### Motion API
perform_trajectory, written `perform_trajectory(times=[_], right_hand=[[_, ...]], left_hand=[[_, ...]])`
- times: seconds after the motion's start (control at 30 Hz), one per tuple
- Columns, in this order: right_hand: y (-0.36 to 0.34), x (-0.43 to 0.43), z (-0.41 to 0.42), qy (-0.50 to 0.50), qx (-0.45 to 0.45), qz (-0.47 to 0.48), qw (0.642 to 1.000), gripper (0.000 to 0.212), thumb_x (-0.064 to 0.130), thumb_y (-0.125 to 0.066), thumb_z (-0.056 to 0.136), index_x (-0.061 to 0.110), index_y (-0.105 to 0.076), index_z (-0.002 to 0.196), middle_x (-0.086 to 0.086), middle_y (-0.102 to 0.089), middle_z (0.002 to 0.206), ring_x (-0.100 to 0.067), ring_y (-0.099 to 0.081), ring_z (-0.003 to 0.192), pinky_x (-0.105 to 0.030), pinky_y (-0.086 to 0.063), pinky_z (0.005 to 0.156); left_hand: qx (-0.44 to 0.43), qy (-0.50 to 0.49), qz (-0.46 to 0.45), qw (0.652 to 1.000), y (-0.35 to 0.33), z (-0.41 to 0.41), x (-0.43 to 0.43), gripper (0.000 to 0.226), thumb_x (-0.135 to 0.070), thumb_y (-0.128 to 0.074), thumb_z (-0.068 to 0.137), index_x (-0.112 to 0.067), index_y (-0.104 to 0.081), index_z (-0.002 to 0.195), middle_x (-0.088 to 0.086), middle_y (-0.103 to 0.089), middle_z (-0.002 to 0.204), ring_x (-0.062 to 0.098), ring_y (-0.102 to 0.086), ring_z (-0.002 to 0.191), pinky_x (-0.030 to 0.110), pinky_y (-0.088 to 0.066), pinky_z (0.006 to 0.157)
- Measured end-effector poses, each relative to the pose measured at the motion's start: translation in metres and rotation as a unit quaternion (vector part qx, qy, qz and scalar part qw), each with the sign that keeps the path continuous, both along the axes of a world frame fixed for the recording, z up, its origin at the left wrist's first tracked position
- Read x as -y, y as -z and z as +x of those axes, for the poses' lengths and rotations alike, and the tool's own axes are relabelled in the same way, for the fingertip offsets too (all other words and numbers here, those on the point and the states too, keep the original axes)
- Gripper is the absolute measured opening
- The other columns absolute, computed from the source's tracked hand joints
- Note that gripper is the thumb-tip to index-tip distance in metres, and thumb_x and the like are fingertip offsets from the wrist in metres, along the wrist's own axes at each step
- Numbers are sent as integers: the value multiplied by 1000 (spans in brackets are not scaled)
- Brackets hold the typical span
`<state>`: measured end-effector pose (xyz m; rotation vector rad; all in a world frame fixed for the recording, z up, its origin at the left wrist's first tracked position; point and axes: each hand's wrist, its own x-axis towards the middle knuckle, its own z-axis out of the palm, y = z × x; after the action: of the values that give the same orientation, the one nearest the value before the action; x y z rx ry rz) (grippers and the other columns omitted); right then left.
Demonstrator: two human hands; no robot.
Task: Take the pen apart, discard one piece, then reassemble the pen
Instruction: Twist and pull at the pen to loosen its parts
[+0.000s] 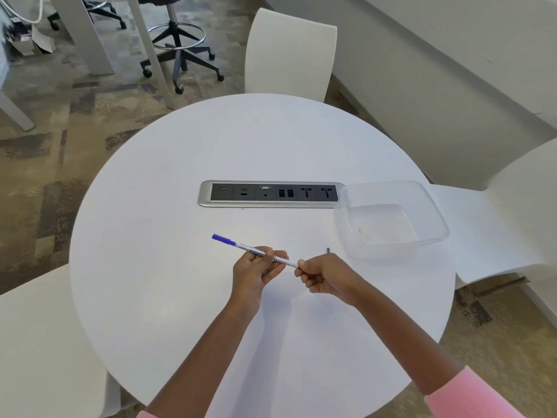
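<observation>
A white pen (241,245) with a blue cap at its far left end and blue print on the barrel is held above the round white table (180,297). My left hand (256,270) grips the barrel near its middle. My right hand (322,274) pinches the barrel's right end between thumb and fingers. That end of the pen is hidden inside my right fingers. A small dark piece (328,250) sticks up just behind my right hand; whether it lies on the table or is held I cannot tell.
A clear plastic container (391,218) sits on the table to the right. A silver socket strip (269,194) is set into the table's middle. White chairs (289,52) stand around the table.
</observation>
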<state>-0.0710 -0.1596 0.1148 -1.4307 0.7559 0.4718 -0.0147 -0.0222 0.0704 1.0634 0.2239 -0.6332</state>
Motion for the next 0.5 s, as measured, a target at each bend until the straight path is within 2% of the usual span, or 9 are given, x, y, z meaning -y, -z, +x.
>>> perform_trajectory(times=[0.07,0.13,0.23,0.3,0.4,0.5], right_hand=[[5,-3,0,12,59,-47,997,30,15,-42,94,5,-62,74,-3,-52,61,-10,-47,52,-11,-42,48],[11,-7,-3,12,122,-154,980,24,13,-42,94,7,-63,84,0,-54,63,-11,-49,58,-13,-42,54],[21,-12,-12,-28,207,-353,912,11,12,-53,88,12,-63,94,1,-57,73,-13,-53,70,-23,-43,64],[26,-14,-16,-53,236,-425,872,12,12,-58,86,11,-63,96,-6,-61,81,-18,-55,76,-30,-48,67],[28,-18,-19,-74,256,-498,825,11,10,-58,85,6,-63,94,-12,-62,83,-25,-56,76,-36,-49,63],[27,-18,-18,-97,285,-551,779,8,5,-58,83,0,-64,82,-16,-61,72,-31,-56,66,-38,-48,51]], left_hand=[[-12,-17,-8,1000,-1,2,2,12,-5,-51,90,-4,-57,79,5,-74,67,16,-72,69,19,-57,60],[-23,-29,-14,999,-2,4,2,12,-5,-51,89,-4,-58,80,4,-74,67,16,-72,68,19,-57,59],[-32,-35,-22,999,-3,5,2,10,-4,-53,89,-4,-59,81,4,-75,67,16,-72,68,19,-57,59],[-38,-37,-24,998,-4,5,3,10,-4,-53,88,-4,-59,81,4,-75,68,16,-72,69,19,-57,59],[-46,-36,-25,998,-4,4,4,9,-5,-53,89,-3,-60,83,4,-75,68,16,-72,68,19,-57,58],[-50,-34,-28,998,-3,2,4,8,-5,-53,89,-3,-60,84,5,-75,68,16,-72,68,20,-57,58]])
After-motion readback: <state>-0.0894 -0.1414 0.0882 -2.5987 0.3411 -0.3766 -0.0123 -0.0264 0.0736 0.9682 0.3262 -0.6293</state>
